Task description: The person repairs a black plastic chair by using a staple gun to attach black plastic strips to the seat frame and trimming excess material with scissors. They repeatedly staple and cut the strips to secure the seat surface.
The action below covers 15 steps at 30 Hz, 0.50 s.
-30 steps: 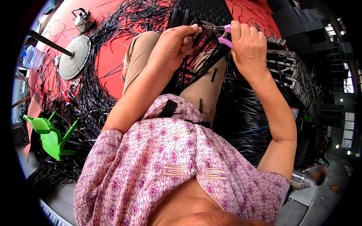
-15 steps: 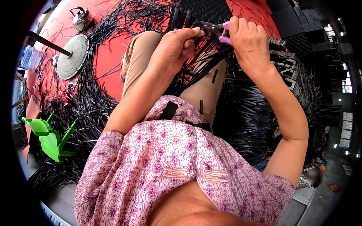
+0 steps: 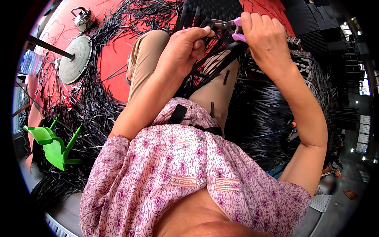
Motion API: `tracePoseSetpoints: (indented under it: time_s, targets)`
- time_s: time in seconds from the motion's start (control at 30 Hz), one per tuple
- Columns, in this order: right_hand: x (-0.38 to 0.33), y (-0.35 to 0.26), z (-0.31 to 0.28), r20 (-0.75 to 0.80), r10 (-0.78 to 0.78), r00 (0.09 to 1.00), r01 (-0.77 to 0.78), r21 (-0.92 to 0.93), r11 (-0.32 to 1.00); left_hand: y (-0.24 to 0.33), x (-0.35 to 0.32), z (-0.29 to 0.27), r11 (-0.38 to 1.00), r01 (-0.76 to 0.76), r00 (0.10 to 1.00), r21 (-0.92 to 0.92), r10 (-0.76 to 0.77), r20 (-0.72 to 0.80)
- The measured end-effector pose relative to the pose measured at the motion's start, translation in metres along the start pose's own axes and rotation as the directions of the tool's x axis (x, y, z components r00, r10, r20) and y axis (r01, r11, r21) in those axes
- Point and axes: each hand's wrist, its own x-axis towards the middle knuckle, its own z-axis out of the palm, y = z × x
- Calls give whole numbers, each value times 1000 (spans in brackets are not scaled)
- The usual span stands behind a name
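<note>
Up top, right hand (image 3: pixel 265 37) clenches pink-handled pliers (image 3: pixel 231 28); left hand (image 3: pixel 185 49) pinches flat black woven strips (image 3: pixel 205 65)

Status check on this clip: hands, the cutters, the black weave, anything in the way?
Right hand shut on pink-handled cutters. Left hand gripping black woven strips. Work rests over the knee; loose black strips litter the red mat, none blocking.

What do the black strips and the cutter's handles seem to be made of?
Black strips: probably plastic or synthetic cane, flat, even and slightly glossy. Cutter in the right hand: pink handles look like smooth plastic or rubber, jaws grey metal. The left hand pinches a strip.
</note>
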Motion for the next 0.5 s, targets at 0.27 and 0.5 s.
tracePoseSetpoints:
  time_s: [0.27,0.5]
  targets:
    - [11,-4,-13,75,-27,997,34,-101,994,-2,-1,0,999,-31,999,22,30,14]
    - [19,2,-30,220,-92,971,111,-75,991,-3,0,-2,1000,-21,999,13,20,34]
